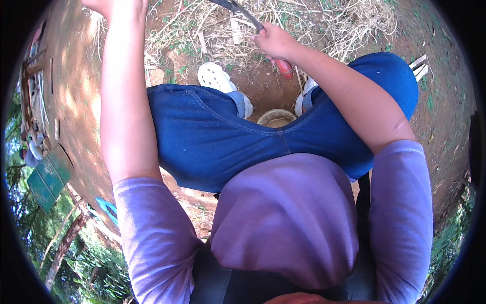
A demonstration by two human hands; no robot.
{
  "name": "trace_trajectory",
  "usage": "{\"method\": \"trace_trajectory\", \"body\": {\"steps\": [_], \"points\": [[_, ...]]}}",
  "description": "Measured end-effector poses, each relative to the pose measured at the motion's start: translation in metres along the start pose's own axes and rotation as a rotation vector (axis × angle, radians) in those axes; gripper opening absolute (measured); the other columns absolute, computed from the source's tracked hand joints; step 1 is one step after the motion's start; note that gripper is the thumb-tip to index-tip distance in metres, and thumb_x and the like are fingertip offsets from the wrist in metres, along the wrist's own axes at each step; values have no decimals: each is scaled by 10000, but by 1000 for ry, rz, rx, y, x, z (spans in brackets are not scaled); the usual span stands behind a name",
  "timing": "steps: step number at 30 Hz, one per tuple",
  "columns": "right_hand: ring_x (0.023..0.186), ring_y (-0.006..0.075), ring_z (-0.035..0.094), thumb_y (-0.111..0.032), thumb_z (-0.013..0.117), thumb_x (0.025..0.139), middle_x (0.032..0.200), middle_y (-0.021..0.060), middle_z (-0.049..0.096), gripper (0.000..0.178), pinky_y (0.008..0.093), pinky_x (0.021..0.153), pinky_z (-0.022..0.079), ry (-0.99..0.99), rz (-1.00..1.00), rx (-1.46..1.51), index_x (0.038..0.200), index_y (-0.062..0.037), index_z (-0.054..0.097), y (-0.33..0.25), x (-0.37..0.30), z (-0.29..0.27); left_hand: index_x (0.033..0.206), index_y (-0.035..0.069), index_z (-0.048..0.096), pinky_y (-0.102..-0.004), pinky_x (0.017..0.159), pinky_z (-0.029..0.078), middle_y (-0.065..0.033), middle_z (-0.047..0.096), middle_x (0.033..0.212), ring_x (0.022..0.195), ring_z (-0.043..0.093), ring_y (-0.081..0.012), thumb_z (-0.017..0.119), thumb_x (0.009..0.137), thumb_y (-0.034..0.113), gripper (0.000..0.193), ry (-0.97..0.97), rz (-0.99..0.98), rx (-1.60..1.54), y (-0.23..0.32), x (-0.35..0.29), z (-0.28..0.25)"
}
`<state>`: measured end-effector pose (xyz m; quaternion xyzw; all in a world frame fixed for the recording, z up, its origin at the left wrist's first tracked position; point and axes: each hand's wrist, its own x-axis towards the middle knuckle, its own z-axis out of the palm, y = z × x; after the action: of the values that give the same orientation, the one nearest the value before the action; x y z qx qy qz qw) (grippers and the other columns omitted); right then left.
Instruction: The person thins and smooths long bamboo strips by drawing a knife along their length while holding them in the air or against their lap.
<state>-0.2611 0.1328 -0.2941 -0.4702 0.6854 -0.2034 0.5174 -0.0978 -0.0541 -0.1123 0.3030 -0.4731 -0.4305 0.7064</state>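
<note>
My right hand (277, 42) is closed around the red handle of a sickle (247, 16). Its dark metal blade points up and to the left over the dry grass, and the far part is cut off by the top edge. The butt of the handle sticks out below my fist. At the top left my left hand (109, 6) is only partly in the picture; its fingers lie beyond the edge, so what they do or hold is hidden. Loose dry grass (349, 30) covers the ground ahead, between and beyond both hands.
My knees in blue trousers are spread, with white clogs (216, 77) on the brown soil. A pale round container (276, 117) stands between my feet, partly hidden. To the left are a green panel (50, 175), a blue object (107, 210) and plants.
</note>
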Motion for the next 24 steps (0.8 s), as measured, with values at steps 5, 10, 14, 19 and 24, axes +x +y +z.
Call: {"method": "trace_trajectory", "body": {"steps": [5, 10, 14, 19, 24], "points": [[582, 205, 684, -300, 602, 989, 803, 88, 686, 426, 369, 611, 574, -32, -85, 17, 1304, -18, 551, -26, -6, -6, 946, 125, 457, -293, 576, 405, 24, 415, 678, 571, 415, -114, 493, 1102, 419, 335, -9, -11, 2, 2, 1, -9], [579, 186, 655, -262, 606, 993, 739, 107, 637, 310, 358, 545, 549, -62, 60, 109, 1201, -44, 532, 9, 15, 4, 951, 135, 457, -295, 574, 394, 29, 419, 682, 576, 426, -118, 482, 1103, 433, 335, -61, -2, 28, 1, 2, -15], [567, 172, 646, -244, 593, 993, 756, 99, 636, 292, 361, 540, 554, -103, 138, 93, 1166, -25, 506, -1, 24, 10, 954, 134, 454, -302, 567, 390, 24, 418, 681, 576, 432, -119, 484, 1102, 431, 333, 53, -54, 21, 6, 0, -18], [551, 178, 636, -224, 573, 999, 782, 99, 642, 352, 367, 543, 557, -57, -37, 60, 1256, 2, 494, -8, 8, 12, 958, 126, 455, -320, 554, 423, 16, 422, 671, 568, 444, -126, 496, 1096, 436, 342, -26, -5, -19, -4, 17, -48], [540, 188, 634, -230, 566, 998, 793, 89, 649, 331, 376, 541, 551, -133, 173, -41, 1238, -9, 503, 17, 31, 13, 993, 111, 467, -317, 515, 411, 17, 403, 640, 528, 424, -131, 512, 1089, 442, 348, 60, -1, -59, -12, 28, -67]]}}
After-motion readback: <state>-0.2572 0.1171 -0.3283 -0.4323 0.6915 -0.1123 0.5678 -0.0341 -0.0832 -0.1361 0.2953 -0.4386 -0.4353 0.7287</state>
